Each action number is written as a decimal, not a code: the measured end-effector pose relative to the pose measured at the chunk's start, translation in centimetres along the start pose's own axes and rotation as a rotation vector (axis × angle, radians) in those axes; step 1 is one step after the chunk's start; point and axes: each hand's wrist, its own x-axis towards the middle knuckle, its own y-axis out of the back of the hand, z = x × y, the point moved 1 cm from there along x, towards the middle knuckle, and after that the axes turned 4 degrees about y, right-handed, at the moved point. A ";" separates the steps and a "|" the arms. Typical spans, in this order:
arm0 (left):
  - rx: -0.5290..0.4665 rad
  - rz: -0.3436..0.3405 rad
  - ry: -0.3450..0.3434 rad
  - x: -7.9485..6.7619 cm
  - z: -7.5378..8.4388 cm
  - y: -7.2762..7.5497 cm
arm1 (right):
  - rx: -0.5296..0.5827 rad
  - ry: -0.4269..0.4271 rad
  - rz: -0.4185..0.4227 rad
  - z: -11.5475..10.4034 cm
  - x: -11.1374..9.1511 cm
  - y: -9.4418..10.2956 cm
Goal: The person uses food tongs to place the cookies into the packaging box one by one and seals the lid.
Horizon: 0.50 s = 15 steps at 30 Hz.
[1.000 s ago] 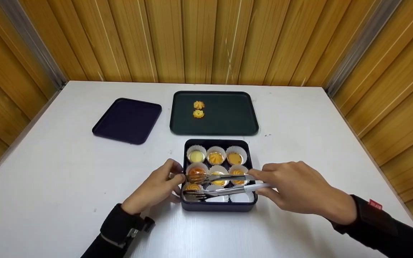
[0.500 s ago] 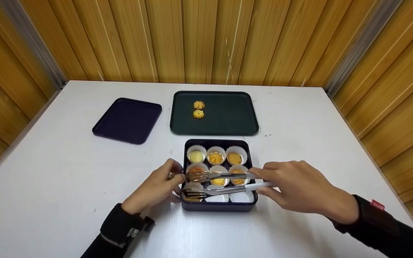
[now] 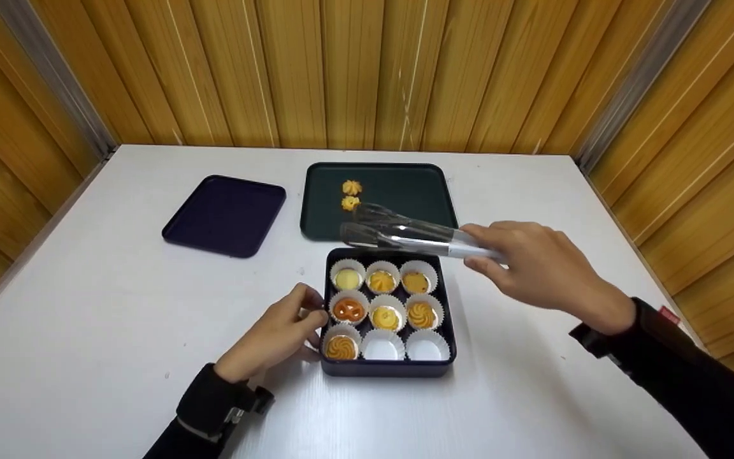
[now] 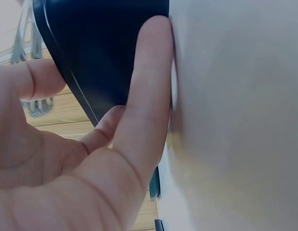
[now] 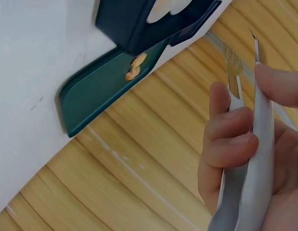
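Note:
My right hand [image 3: 536,271] grips silver tongs [image 3: 405,236] with a pale handle, above the back edge of a dark box [image 3: 387,368]. Nothing sits between the spread fork-like tips. Several white paper cups line the box. Most hold one cookie, such as the swirled cookie [image 3: 341,348] at front left and the pretzel-shaped cookie [image 3: 348,310] behind it. In the front row, the middle cup [image 3: 383,346] and the right cup [image 3: 427,346] are bare. My left hand [image 3: 278,328] rests against the box's left side, its thumb at the rim and fingers along the outer wall [image 4: 100,43].
Behind the box lies a dark green tray [image 3: 405,185] with two cookies, a ridged cookie [image 3: 352,187] and a ring-shaped cookie [image 3: 350,203]. A flat dark purple tray [image 3: 223,217] lies to the left. Wood-panelled walls [image 3: 354,76] enclose the white table [image 3: 86,319].
The tongs have let go of the swirled cookie, which lies in the front-left cup. My right hand has lifted them away toward the green tray. My left hand stays at the box.

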 end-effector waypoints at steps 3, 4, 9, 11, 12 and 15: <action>0.002 -0.004 -0.009 0.0 0.0 0.0 | -0.005 -0.062 -0.023 1.3 1.7 -0.9; 0.004 -0.006 -0.011 0.0 0.0 0.0 | -0.006 -0.081 -0.034 1.7 2.3 -1.3; 0.006 -0.011 -0.018 -0.1 -0.1 0.1 | 0.009 -0.169 -0.084 3.4 5.0 -3.4; 0.007 -0.011 -0.017 -0.1 -0.1 0.1 | 0.024 -0.205 -0.102 3.9 5.9 -4.3; 0.008 -0.011 -0.018 -0.1 -0.1 0.1 | 0.029 -0.219 -0.111 4.1 6.3 -4.7; 0.014 -0.008 -0.015 -0.1 -0.1 0.1 | 0.037 -0.256 -0.140 4.4 7.5 -5.9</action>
